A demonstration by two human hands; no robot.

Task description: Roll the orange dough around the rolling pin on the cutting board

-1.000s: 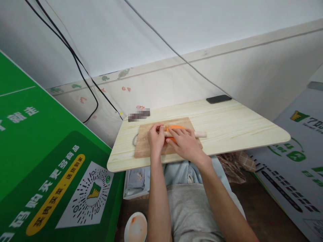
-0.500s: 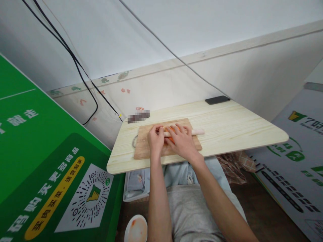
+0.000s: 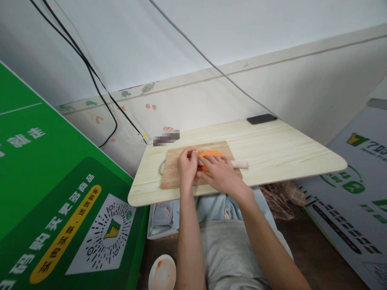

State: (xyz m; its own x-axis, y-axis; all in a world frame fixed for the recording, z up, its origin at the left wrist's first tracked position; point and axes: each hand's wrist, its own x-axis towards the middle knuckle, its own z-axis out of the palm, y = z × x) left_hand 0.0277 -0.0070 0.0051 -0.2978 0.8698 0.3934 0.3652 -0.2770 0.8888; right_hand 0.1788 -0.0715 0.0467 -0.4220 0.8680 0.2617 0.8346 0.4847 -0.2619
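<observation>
An orange, flattened dough piece (image 3: 213, 153) lies on a wooden cutting board (image 3: 172, 177). A pale rolling pin (image 3: 241, 164) crosses it, its right end sticking out past the board. My right hand (image 3: 222, 173) rests on the pin with fingers stretched out and lying flat, covering its middle. At the dough's left edge, my left hand (image 3: 187, 163) is closed, thumb and fingertips together, seemingly on that edge. Something dark red shows by its fingers, too small to name. The pin's left end is near this hand and partly hidden.
The board rests on a light wood-grain table (image 3: 287, 153) against the wall. A black phone (image 3: 261, 119) lies at the back right, and a blurred-out dark item (image 3: 166, 137) at the back left. Below are a white bowl (image 3: 163, 274) and a white box (image 3: 163, 219).
My right hand has drawn back toward me with the rolling pin, its fingers flatter now. More of the orange dough shows beyond the pin. My left hand has stayed at the dough's left edge.
</observation>
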